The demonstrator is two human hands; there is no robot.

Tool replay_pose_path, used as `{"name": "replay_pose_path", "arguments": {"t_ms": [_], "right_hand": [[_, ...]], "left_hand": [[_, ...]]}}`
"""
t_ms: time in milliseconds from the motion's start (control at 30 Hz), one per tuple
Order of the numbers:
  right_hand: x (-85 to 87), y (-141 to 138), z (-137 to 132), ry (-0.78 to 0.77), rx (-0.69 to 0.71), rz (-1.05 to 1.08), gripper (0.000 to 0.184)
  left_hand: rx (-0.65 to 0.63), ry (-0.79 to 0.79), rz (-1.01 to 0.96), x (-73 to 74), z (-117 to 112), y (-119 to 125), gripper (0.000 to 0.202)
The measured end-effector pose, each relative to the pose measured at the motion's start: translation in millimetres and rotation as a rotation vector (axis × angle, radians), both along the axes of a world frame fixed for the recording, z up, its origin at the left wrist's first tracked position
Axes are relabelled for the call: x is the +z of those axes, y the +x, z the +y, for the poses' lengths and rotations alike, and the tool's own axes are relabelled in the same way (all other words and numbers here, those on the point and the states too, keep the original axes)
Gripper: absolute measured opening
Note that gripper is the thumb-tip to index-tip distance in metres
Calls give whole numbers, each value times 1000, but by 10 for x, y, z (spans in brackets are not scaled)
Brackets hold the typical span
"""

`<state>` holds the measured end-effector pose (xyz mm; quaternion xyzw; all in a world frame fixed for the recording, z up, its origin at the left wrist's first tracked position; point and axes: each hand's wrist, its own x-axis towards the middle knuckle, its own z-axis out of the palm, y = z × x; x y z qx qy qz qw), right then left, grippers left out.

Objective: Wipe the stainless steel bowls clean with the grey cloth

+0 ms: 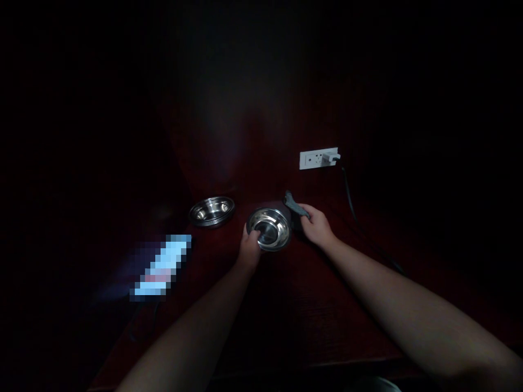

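Observation:
A shiny metal bowl [274, 224] is tilted toward me in the middle of the view. My left hand [250, 249] is closed on its near left rim, the thumb over the inside. To the right of the bowl, my right hand [317, 224] grips a grey cloth [296, 206], whose folded end sticks out up and to the left. The cloth appears apart from the bowl. On the dark red table [286, 310], left of the bowl, sits a stack of similar metal bowls [212, 212].
At the left lies a lit, blurred-out screen [163, 269]. A white wall socket [318, 158] holds a plug, and its dark cable [350, 198] runs down to the right. The table's front edge shows low in the view. The surroundings are very dark.

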<state>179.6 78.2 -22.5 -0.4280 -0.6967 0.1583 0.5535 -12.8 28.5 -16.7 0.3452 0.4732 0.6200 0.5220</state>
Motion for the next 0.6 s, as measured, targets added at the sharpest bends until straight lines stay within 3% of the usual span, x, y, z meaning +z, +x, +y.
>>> {"name": "replay_pose_path", "arguments": {"t_ms": [100, 400, 600], "right_hand": [[30, -70, -163, 45, 187, -124, 36], [84, -54, -294, -166, 182, 32, 33], [91, -80, -315, -139, 220, 23, 30]], "left_hand": [[33, -7, 38, 27, -12, 11, 37], [24, 81, 172, 95, -42, 0, 29], [36, 20, 173, 150, -67, 15, 36]]}}
